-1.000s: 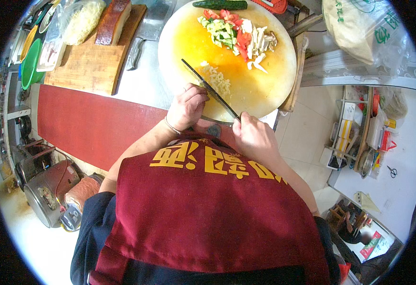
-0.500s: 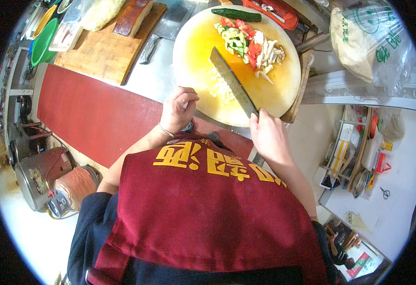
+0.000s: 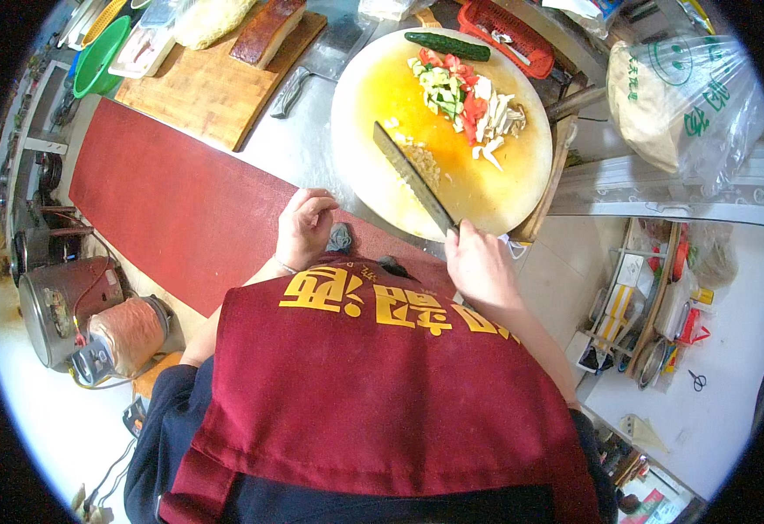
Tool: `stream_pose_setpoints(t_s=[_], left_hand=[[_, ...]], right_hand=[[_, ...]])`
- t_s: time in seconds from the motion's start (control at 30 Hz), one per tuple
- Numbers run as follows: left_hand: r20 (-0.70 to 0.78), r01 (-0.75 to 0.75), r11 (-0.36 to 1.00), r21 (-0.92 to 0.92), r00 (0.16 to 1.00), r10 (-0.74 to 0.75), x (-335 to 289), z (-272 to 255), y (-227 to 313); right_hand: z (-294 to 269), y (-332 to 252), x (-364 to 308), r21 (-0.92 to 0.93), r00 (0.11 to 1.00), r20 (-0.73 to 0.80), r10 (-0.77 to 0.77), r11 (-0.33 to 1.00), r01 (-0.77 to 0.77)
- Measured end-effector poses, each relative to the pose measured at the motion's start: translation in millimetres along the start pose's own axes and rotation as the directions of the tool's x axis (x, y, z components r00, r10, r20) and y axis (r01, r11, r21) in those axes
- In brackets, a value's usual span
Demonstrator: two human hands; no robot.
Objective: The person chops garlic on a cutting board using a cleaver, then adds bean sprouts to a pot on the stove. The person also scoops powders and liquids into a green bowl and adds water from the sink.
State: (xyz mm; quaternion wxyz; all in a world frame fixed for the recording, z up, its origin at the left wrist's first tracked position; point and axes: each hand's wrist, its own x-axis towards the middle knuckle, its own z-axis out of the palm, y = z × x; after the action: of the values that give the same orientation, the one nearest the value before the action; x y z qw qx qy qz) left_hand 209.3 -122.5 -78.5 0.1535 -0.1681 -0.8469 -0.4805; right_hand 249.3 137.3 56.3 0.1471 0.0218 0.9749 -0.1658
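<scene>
My right hand [image 3: 482,266] is wrapped round the handle of a cleaver [image 3: 412,179], whose long blade slants up and left over a round cutting board [image 3: 360,100]. Finely chopped pale bits [image 3: 424,162] lie along the blade, mostly on its right side; their kind is hard to make out. Farther up the board sit diced green cucumber [image 3: 440,90], red tomato pieces [image 3: 472,116], white sliced pieces like mushroom [image 3: 497,127] and a whole cucumber [image 3: 447,45]. Off the board's left edge, my left hand [image 3: 306,225] hovers with curled fingers, nothing visible in them.
Left of the board lies a knife with a dark handle [image 3: 290,94], beside a wooden board [image 3: 194,96] carrying a slab of browned meat [image 3: 267,33]. A red basket [image 3: 509,39] stands behind the round board, a plastic bag [image 3: 688,105] at right. A gas cylinder [image 3: 129,332] stands lower left.
The cleaver has shifted left across the pale bits, so most of them now lie right of the blade. My left hand has drawn slightly back toward me. The whole view has shifted a little.
</scene>
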Motion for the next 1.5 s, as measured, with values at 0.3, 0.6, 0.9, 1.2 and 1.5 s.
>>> stream_pose_setpoints(t_s=[0.3,0.6,0.9,1.2,1.5], left_hand=[[-0.005,0.118,0.993,0.018,0.993,-0.118,-14.5,-13.2,5.0],[0.035,0.112,0.993,0.029,0.993,-0.113,-2.2,0.8,10.2],[0.418,-0.153,0.918,0.365,0.908,-0.015,121.8,75.4,19.0],[0.052,0.248,0.966,-0.077,0.968,-0.244,60.6,8.2,30.4],[-0.025,0.594,0.793,-0.137,0.798,-0.602,0.4,-25.0,21.8]], right_hand=[[-17.9,16.6,10.3,-0.048,0.989,-0.129,0.072,0.996,-0.078],[-7.4,17.9,2.1,-0.103,0.988,-0.143,-0.052,0.994,0.037],[-23.1,23.7,39.7,-0.009,0.967,-0.256,0.003,1.0,-0.005],[-18.3,-3.2,1.7,0.044,0.989,-0.143,0.033,0.999,-0.027],[-8.3,-16.5,-2.3,0.043,0.995,-0.048,-0.082,0.996,0.084]])
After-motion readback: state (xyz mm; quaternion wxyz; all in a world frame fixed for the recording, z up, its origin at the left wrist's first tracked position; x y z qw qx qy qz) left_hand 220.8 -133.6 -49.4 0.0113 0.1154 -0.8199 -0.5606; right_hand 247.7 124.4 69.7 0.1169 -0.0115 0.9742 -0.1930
